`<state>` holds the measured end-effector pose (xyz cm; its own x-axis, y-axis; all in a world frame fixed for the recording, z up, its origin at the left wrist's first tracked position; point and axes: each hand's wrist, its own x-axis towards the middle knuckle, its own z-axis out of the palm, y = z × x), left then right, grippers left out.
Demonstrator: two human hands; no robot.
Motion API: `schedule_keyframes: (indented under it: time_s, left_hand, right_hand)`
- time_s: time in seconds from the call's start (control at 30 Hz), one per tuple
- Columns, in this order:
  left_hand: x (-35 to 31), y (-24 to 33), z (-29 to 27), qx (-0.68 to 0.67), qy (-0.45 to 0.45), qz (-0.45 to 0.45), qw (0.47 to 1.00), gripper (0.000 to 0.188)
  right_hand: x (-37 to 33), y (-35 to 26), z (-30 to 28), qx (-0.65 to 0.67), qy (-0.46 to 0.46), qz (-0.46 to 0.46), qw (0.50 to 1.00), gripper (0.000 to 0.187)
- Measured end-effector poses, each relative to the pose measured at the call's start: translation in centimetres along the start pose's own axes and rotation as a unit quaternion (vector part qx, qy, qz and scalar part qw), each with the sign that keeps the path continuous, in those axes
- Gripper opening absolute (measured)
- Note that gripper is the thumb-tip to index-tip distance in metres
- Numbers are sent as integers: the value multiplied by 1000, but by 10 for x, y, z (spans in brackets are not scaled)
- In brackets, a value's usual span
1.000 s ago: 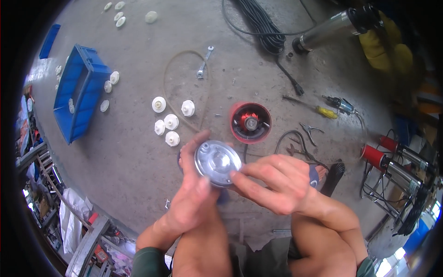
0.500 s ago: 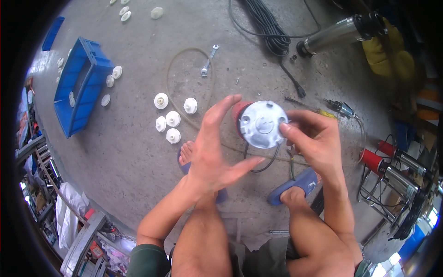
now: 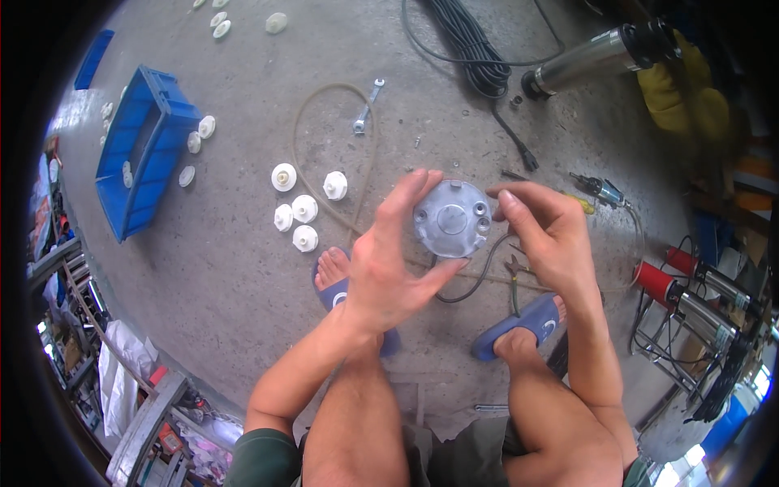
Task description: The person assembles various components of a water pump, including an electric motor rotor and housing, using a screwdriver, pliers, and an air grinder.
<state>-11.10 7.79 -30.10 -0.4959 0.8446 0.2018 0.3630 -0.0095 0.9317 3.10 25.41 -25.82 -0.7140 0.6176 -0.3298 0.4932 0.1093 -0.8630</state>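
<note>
My left hand (image 3: pixel 381 272) curves round a cylindrical housing, with the fingers at its upper left and the thumb below. Its round grey metal end (image 3: pixel 451 219) faces up, with a raised disc in the middle and small holes near the rim. At the right edge of this end, my right hand (image 3: pixel 548 231) has its thumb and forefinger closed together. Whatever they pinch is too small to make out. A black cable (image 3: pixel 479 284) loops below the housing, near pliers (image 3: pixel 514 280) on the floor.
Several white plastic discs (image 3: pixel 305 209) lie left of my hands, beyond my sandals. A blue bin (image 3: pixel 146 154) stands farther left. A wrench (image 3: pixel 369 105), thin hose (image 3: pixel 294 134), coiled black cable (image 3: pixel 471 49) and steel cylinder (image 3: pixel 580 63) lie ahead. A power tool (image 3: pixel 599 191) and red-ended cylinders (image 3: pixel 656 284) are at right.
The housing has turned and shifted slightly left; its red side no longer shows. My left hand has closed round it. My right thumb has moved up, off its metal end.
</note>
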Motion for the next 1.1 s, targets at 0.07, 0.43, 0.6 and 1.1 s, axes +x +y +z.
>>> schedule_keyframes:
  time_s: [0.07, 0.43, 0.6, 1.1]
  left_hand:
    - [1, 2, 5, 1, 6, 0, 1000, 104]
    - [3, 4, 5, 42, 27, 19, 999, 82]
    - [5, 10, 2, 85, 6, 9, 996, 62]
    - [4, 3, -1, 147, -46, 32, 987, 61]
  right_hand:
    - [2, 6, -10, -24, -22, -12, 999, 30]
    - [7, 19, -6, 54, -85, 5, 995, 39]
    - [7, 27, -5, 75, -86, 19, 993, 38]
    - [6, 24, -7, 88, -39, 26, 995, 31]
